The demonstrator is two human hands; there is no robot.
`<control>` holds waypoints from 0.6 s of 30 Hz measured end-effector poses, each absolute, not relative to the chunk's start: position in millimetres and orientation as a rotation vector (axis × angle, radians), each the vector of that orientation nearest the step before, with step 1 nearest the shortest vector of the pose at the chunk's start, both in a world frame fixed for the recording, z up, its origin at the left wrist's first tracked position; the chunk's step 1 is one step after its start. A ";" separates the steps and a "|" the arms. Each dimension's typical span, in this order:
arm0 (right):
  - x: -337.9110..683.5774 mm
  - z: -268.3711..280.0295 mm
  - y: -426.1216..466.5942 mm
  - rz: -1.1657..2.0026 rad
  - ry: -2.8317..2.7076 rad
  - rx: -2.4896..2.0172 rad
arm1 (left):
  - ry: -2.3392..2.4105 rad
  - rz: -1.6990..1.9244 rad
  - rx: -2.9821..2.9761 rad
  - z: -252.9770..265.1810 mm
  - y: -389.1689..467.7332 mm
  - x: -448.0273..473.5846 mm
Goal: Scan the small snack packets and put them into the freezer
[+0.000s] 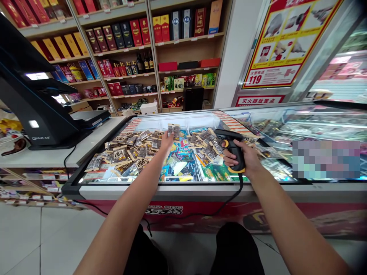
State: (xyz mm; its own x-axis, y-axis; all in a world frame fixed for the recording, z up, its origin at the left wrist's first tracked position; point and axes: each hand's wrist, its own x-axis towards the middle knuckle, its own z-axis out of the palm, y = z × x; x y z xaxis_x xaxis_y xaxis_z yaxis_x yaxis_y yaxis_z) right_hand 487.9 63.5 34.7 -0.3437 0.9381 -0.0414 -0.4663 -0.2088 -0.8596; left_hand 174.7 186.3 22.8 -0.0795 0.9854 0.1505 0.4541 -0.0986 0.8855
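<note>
My left hand (167,140) pinches a small snack packet (173,130) and holds it up over the glass top of a chest freezer (183,188). In my right hand (243,156) is a black and yellow barcode scanner (237,154), its head pointing left toward the packet. The scanner's cable (240,187) hangs down over the freezer's front. A heap of similar snack packets (120,154) lies on the glass left of my left hand. Another pile of packets (208,142) sits between the two hands. Colourful frozen goods (179,152) show through the glass.
At the left a counter (86,149) carries a black checkout terminal (37,110) and a weighing scale (90,116). Shelves with boxed goods (140,32) stand behind the freezer. A red and yellow poster (286,46) hangs at the right.
</note>
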 end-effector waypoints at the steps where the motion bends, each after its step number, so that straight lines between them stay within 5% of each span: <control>1: 487.6 33.9 63.5 1.752 -0.976 -0.730 | 1.481 1.207 1.484 23.5 181.5 175.7; 6: 486.6 31.0 64.0 1.762 -1.043 -0.754 | 0.947 1.360 0.913 32.9 160.5 181.6; 18: 480.6 32.3 58.8 1.738 -1.145 -0.739 | 0.695 1.236 0.749 23.8 159.8 190.9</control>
State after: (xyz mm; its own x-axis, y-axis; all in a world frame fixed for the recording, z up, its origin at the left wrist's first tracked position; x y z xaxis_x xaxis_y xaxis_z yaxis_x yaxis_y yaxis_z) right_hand 480.6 58.8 32.3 -0.4166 0.9091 -0.0034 -0.3552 -0.1662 -0.9199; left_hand 190.9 159.8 23.8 0.1927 0.9794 -0.0613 -0.5611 0.1612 0.8119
